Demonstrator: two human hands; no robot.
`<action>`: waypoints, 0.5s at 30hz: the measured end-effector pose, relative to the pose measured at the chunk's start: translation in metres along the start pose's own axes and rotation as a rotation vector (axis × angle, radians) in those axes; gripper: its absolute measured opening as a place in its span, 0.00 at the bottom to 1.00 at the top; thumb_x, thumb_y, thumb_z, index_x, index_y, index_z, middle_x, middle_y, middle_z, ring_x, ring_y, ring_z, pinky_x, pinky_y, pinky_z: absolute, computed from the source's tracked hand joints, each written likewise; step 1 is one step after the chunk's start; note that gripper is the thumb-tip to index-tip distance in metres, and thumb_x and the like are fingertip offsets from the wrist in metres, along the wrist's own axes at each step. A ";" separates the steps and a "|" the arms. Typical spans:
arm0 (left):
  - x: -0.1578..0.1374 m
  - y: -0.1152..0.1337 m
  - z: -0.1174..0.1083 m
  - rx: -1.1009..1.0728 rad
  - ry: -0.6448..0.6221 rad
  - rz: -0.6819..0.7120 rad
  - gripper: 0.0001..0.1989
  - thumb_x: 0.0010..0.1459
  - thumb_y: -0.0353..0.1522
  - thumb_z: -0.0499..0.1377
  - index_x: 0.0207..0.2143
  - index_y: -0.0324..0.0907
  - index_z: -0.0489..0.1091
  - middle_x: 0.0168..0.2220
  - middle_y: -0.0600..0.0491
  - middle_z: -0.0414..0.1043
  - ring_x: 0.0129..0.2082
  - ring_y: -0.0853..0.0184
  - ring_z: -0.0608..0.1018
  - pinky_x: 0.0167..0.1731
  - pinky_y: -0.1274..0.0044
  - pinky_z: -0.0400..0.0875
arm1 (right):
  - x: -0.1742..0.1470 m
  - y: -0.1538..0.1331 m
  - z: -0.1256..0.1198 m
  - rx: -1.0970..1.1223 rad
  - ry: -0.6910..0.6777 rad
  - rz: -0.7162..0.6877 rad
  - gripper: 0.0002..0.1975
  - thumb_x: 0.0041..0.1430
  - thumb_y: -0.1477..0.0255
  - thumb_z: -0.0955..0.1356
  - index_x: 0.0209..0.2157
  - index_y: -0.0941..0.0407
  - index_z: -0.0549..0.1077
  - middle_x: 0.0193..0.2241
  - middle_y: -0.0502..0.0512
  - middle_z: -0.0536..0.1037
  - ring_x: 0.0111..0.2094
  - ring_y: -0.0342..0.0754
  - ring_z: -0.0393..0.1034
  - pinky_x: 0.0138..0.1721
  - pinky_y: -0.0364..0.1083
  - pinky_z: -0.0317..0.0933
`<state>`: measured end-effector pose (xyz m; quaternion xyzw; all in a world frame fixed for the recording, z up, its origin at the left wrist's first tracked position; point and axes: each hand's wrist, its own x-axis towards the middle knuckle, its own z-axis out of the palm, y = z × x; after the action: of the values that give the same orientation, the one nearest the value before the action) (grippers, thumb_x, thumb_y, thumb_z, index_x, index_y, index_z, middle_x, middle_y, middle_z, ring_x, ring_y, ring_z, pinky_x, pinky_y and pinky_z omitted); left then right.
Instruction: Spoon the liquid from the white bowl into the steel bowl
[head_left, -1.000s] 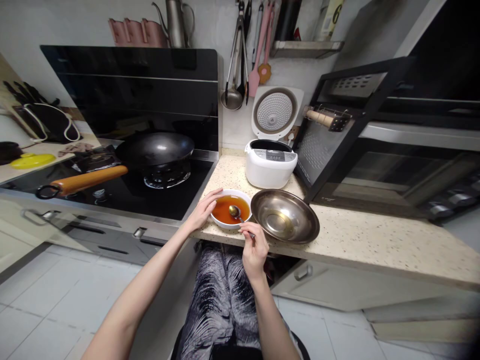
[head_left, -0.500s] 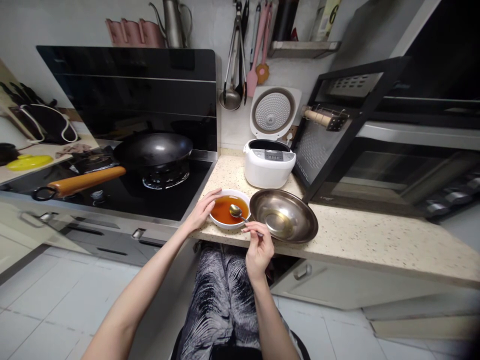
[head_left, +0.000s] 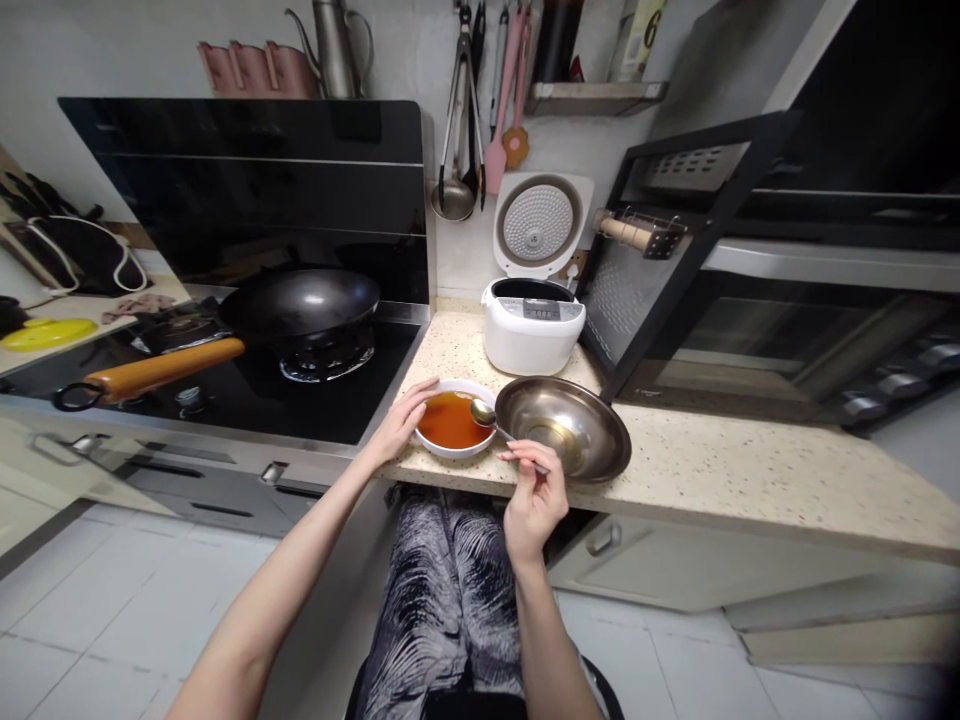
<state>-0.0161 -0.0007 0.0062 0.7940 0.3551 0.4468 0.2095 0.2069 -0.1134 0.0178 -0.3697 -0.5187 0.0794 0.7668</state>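
Note:
A white bowl (head_left: 459,452) of clear reddish-brown liquid (head_left: 450,422) stands near the counter's front edge. My left hand (head_left: 399,425) holds its left rim, fingers laid along the edge. In a pinch between the thumb and fingers of my right hand (head_left: 536,500) is the handle of a metal spoon (head_left: 482,411). The spoon's head is at the bowl's right rim, above the liquid. Just right of the bowl, a wide steel pan (head_left: 600,430) holds a little yellowish liquid at its bottom.
Behind the bowl stands a white rice cooker (head_left: 534,340), lid raised. A black wok (head_left: 300,300) with an orange handle (head_left: 165,370) sits on the stove at left. An oven (head_left: 787,340) and black rack (head_left: 622,270) stand at right. Utensils (head_left: 457,130) hang on the wall.
My right hand has moved to the right with the spoon, whose head went from over the liquid to the bowl's right rim. My left hand stays on the rim.

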 end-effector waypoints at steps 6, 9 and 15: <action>0.001 0.001 -0.001 -0.006 0.003 0.001 0.23 0.73 0.43 0.46 0.59 0.45 0.73 0.68 0.45 0.65 0.69 0.55 0.66 0.72 0.55 0.53 | 0.010 0.001 -0.014 -0.032 0.093 -0.022 0.08 0.71 0.73 0.64 0.36 0.54 0.72 0.34 0.53 0.78 0.38 0.48 0.76 0.40 0.50 0.73; 0.001 0.002 -0.001 -0.002 0.000 0.002 0.23 0.73 0.43 0.46 0.59 0.44 0.73 0.68 0.45 0.64 0.69 0.55 0.66 0.72 0.56 0.53 | 0.013 0.005 -0.022 -0.063 0.120 -0.052 0.07 0.70 0.74 0.64 0.36 0.55 0.73 0.34 0.53 0.78 0.38 0.48 0.76 0.42 0.50 0.72; 0.000 0.002 -0.002 0.011 -0.011 -0.012 0.24 0.73 0.43 0.45 0.60 0.45 0.72 0.69 0.46 0.64 0.70 0.55 0.65 0.72 0.56 0.53 | 0.017 0.014 -0.033 -0.138 0.129 -0.078 0.06 0.70 0.72 0.65 0.37 0.55 0.73 0.34 0.54 0.78 0.37 0.48 0.76 0.42 0.51 0.73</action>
<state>-0.0170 -0.0020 0.0089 0.7953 0.3611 0.4394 0.2097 0.2464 -0.1106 0.0144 -0.4054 -0.4864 -0.0103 0.7739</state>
